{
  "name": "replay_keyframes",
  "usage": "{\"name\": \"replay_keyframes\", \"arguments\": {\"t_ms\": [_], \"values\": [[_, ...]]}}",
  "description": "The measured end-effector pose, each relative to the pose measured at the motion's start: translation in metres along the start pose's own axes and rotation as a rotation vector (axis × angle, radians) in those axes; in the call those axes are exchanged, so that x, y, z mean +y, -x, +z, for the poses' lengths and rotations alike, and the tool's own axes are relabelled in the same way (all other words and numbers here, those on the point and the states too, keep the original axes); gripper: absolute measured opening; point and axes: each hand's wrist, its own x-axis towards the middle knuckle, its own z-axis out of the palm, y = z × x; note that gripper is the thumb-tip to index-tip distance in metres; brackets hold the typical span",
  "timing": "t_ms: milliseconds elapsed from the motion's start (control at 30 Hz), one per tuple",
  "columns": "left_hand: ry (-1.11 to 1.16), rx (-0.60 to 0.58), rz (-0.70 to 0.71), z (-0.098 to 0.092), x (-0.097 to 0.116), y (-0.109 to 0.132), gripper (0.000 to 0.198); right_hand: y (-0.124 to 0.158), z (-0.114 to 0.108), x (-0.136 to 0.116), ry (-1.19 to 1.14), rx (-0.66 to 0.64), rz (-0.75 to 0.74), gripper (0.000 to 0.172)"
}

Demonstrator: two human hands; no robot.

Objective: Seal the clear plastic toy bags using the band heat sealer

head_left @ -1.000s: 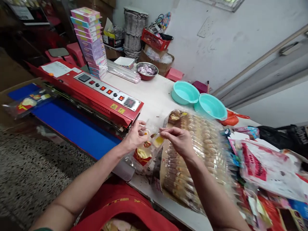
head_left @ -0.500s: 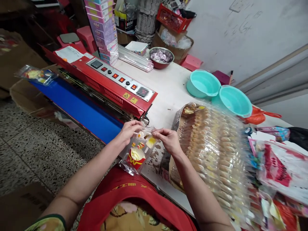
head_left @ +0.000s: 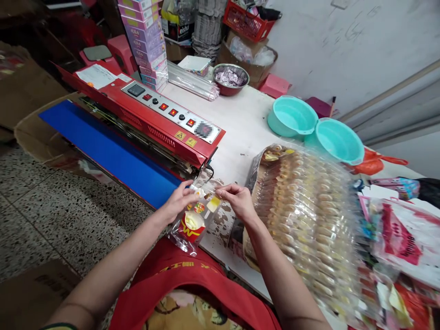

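My left hand (head_left: 178,201) and my right hand (head_left: 237,200) both pinch the top edge of a clear plastic packet (head_left: 192,222) holding small toy food pieces and a red fries carton. The packet hangs at the near table edge, just in front of the intake end of the red sealing machine (head_left: 161,121). Its blue conveyor belt (head_left: 110,153) runs off to the left. A big stack of similar clear packets (head_left: 305,215) lies on the table right beside my right hand.
Two teal bowls (head_left: 314,128) sit on the white table (head_left: 240,123) behind the stack. A metal bowl (head_left: 230,79), a pile of pink and purple boxes (head_left: 146,41) and clear sleeves stand at the back. Bagged goods (head_left: 405,233) crowd the right side. Cardboard boxes lie on the floor at left.
The sealed packet riding the blue belt at left has passed out of view. My hands have brought the held packet a little nearer the machine's intake.
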Motion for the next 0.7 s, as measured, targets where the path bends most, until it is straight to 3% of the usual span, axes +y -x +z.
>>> {"name": "replay_keyframes", "arguments": {"t_ms": [167,267,433,500,700], "values": [[0.051,0.057,-0.105,-0.002,0.033,-0.018,0.044,0.001,0.011,0.003,0.019,-0.049,-0.01,0.028],[0.072,0.138,-0.088,0.001,0.029,-0.026,0.04,-0.001,0.013,0.008,0.01,-0.021,-0.019,0.026],[0.084,0.327,0.095,0.011,0.008,-0.043,0.036,-0.006,0.018,0.015,0.007,0.047,-0.062,0.024],[0.081,0.37,0.088,0.012,0.006,-0.051,0.034,-0.01,0.022,0.018,0.006,0.08,-0.068,0.027],[0.059,0.29,-0.054,-0.016,0.015,-0.056,0.035,-0.038,0.034,0.031,-0.161,0.159,-0.004,0.041]]}}
